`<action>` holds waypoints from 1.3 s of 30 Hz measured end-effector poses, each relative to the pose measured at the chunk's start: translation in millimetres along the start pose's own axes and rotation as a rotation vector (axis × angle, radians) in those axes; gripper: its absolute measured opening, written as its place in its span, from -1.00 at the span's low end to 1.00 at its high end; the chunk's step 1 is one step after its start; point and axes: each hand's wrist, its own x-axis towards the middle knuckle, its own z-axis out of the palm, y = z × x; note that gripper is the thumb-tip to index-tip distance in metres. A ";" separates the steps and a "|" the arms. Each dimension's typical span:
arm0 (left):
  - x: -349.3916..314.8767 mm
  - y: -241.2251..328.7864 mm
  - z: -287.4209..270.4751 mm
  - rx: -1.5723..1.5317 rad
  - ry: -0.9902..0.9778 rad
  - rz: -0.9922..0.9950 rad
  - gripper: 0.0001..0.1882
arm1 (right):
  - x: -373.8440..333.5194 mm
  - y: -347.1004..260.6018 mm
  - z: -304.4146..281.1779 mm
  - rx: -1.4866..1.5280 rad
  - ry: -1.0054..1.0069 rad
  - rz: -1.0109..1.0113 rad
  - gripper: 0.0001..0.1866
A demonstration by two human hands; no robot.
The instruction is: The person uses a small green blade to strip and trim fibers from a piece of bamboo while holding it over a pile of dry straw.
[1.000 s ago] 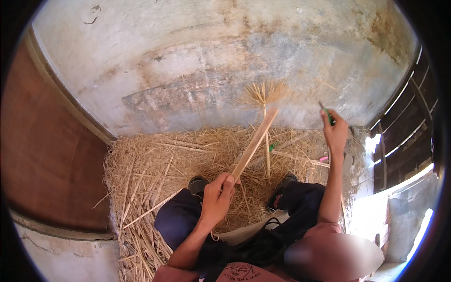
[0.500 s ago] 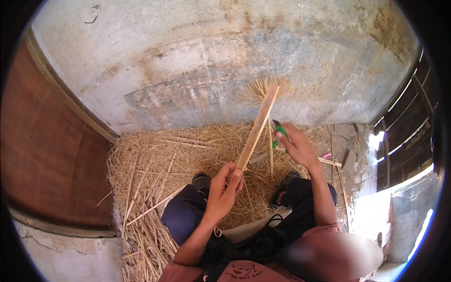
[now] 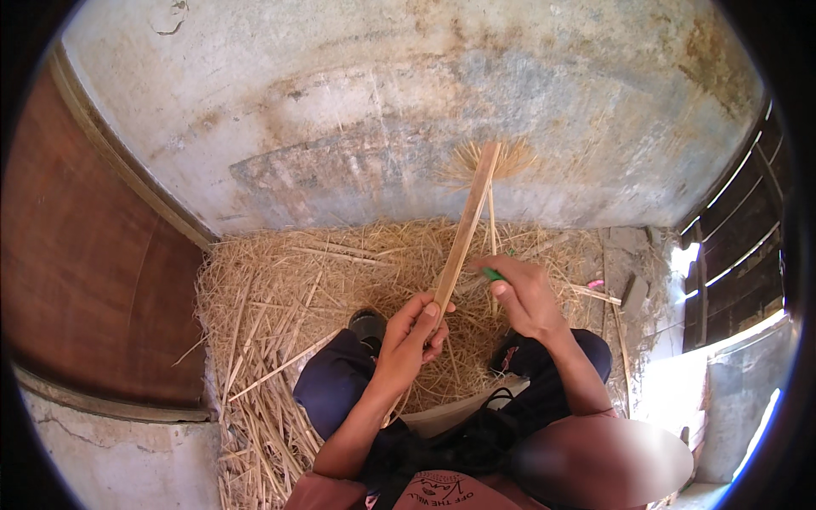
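My left hand [image 3: 405,342] is closed around the lower end of a long, flat bamboo strip [image 3: 468,223]. The strip slants up and slightly right, its far end in front of the wall. Just right of the strip, my right hand [image 3: 530,297] grips a green-handled utility knife [image 3: 492,274]. Only a bit of green handle shows past the fingers; the blade cannot be made out. Behind the strip, a thin stick with a fan of fine bristle-like splints [image 3: 514,159] leans against the wall.
Shavings and straw [image 3: 340,263] cover the floor, with loose strips [image 3: 255,425] piled at left. A stained wall [image 3: 357,110] rises ahead. A brown door panel [image 3: 93,255] stands at left, dark slats [image 3: 739,229] at right. A grey block [image 3: 634,291] lies right of my right hand.
My right hand has come down toward me with the knife, from beside the strip's middle to nearer my left hand. The strip has shifted slightly left at its far end.
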 end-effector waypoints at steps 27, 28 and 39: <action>-0.8 7.1 -2.7 -0.051 0.011 -0.094 -0.66 | -0.9 -13.6 11.6 -0.218 0.043 -0.101 -0.66; -1.0 7.2 -3.2 -0.052 0.013 -0.094 -0.66 | -0.2 -14.0 11.8 -0.223 0.048 -0.102 -0.66; -5.6 6.5 -4.5 0.006 -0.002 -0.123 -0.66 | 1.5 10.6 -1.2 -0.262 0.160 -0.057 -0.70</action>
